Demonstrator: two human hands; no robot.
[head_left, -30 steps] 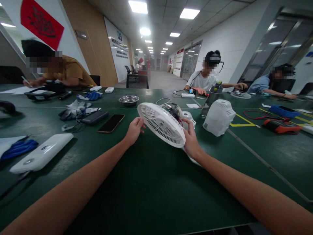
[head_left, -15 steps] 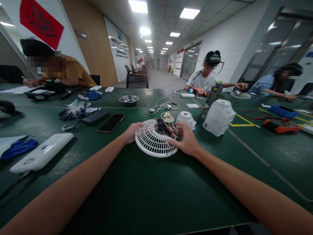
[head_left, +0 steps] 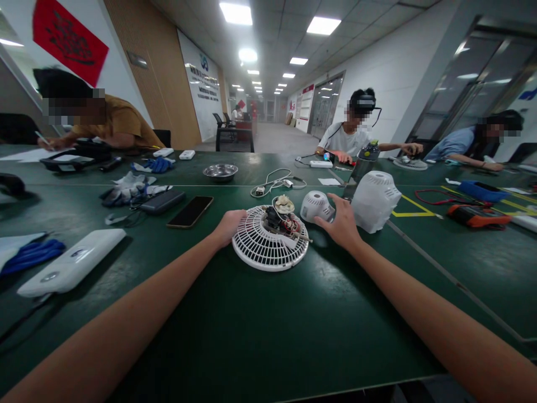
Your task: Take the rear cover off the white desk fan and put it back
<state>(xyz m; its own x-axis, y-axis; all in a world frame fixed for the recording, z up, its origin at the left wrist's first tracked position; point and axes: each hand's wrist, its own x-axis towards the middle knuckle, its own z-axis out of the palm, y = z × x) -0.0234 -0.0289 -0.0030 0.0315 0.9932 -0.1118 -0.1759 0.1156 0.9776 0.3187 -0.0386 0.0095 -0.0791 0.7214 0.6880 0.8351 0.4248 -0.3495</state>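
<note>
My left hand [head_left: 230, 228] grips the left rim of a white fan grille [head_left: 268, 254], its fingers closed on the edge. On the grille's back sits an exposed fan motor [head_left: 279, 219] with dark parts, red wires and a cream-coloured gear piece [head_left: 284, 204] on top. My right hand [head_left: 344, 226] is at the right end of a small white vented motor cover [head_left: 315, 206]. Its thumb and fingers are apart on either side of that end; I cannot tell whether they touch it. Right of this hand stands a larger white translucent housing [head_left: 375, 201].
A white cable [head_left: 272, 182] and a metal bowl [head_left: 220, 172] lie behind the grille. A phone [head_left: 191, 211], power bank [head_left: 161, 201] and white device [head_left: 71, 262] lie left. A bottle [head_left: 363, 168] and orange multimeter [head_left: 478, 216] are right. Several people sit around the table.
My right hand has let go of the motor on the grille and moved right to the small cover. My left hand still holds the grille's rim.
</note>
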